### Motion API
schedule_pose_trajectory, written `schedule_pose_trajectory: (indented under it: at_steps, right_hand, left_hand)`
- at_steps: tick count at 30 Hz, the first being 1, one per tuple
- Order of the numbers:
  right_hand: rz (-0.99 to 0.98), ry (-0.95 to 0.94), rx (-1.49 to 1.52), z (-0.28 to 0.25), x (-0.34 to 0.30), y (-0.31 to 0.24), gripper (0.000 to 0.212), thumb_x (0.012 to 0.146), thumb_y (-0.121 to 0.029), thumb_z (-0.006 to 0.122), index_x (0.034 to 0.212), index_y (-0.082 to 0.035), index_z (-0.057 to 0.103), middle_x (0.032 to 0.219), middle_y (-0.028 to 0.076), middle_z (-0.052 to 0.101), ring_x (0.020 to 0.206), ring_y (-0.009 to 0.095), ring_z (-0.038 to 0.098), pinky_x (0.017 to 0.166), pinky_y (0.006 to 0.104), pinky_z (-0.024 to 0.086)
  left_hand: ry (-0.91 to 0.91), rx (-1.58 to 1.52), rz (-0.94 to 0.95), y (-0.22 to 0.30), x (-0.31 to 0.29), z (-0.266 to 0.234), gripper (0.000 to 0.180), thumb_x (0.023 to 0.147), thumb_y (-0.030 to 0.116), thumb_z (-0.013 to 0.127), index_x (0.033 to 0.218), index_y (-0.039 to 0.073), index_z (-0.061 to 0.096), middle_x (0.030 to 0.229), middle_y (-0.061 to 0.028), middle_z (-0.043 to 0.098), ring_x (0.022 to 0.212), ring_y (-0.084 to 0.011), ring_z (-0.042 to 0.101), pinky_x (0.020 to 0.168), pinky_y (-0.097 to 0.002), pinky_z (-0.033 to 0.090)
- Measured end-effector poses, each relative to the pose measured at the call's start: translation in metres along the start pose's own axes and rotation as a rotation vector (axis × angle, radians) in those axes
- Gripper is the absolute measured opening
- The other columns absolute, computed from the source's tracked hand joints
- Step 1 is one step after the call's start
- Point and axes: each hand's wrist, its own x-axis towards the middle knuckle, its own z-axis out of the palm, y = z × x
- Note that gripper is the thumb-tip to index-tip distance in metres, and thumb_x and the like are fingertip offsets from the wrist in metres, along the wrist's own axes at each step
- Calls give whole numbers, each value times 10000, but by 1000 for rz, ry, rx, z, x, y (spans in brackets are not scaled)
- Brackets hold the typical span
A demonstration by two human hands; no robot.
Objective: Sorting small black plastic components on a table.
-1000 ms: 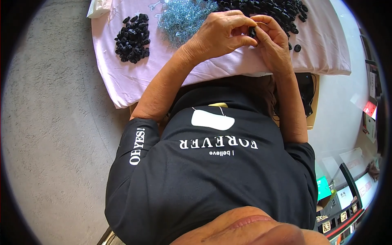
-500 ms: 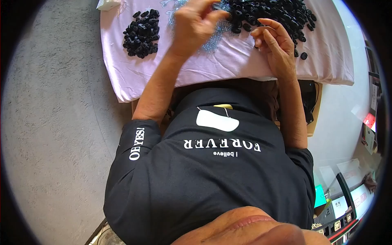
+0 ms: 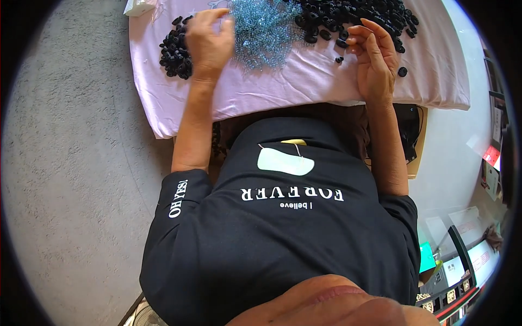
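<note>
My left hand (image 3: 211,46), smeared by motion, hovers at the right side of a small pile of black ribbed oval pieces (image 3: 175,57). Its thumb and forefinger are apart, and I see nothing between them. My right hand (image 3: 376,62) is at the near edge of a larger heap of the same black pieces (image 3: 361,11). Its fingers curl inward, the tips beside a loose black oval piece (image 3: 342,43); what they hold, if anything, is hidden. Between my hands lies a spread of small clear-blue plastic bits (image 3: 263,38).
A pale pink cloth (image 3: 293,89) covers the table. A small black piece (image 3: 339,60) and another black oval (image 3: 402,71) lie apart from the heap. A white box (image 3: 140,6) stands at the far left corner. Below the table's right side is a cardboard box (image 3: 418,149).
My left hand has swung left from over the blue bits to the small black pile, and the dark piece in its fingers no longer shows. My right hand has barely shifted.
</note>
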Motion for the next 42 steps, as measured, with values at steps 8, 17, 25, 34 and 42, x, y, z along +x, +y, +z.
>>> schedule_pose_trajectory:
  at_steps: [8,17,25,34,42]
  right_hand:
    - [-38,139,53,3,1,1,289,1089,-133,420,1311,9,540,1159,171,664,957,172,636,852,278,512]
    - [-50,184,-2,3,-1,1,274,1086,-136,437,1291,4,552,1142,163,669,938,172,643,851,283,524]
    - [-91,259,-76,8,-1,0,254,1076,-109,452,1276,6,558,1142,156,669,961,168,657,857,277,541]
    - [-156,335,-365,26,-5,-4,224,1060,-52,462,1248,-2,574,1144,124,670,962,147,657,857,265,541]
    - [-164,322,-410,25,-5,-5,213,1055,-48,472,1229,-8,589,1127,108,683,953,133,656,848,257,535]
  left_hand:
    - [-313,-450,245,106,-15,43,74,816,39,730,887,49,713,879,-95,673,838,-297,648,766,-383,521]
    - [-302,-288,272,129,-22,58,143,786,177,767,880,104,688,871,-59,627,874,-269,629,804,-409,462]
    - [-247,-198,212,117,-11,48,81,834,131,727,911,107,720,871,-43,670,841,-221,663,790,-386,470]
    - [-251,-188,248,132,1,70,196,779,257,756,904,106,737,941,-87,643,962,-270,607,864,-433,397]
    - [-197,-206,248,124,-3,73,118,820,235,730,873,131,730,901,-48,654,942,-231,616,863,-424,368]
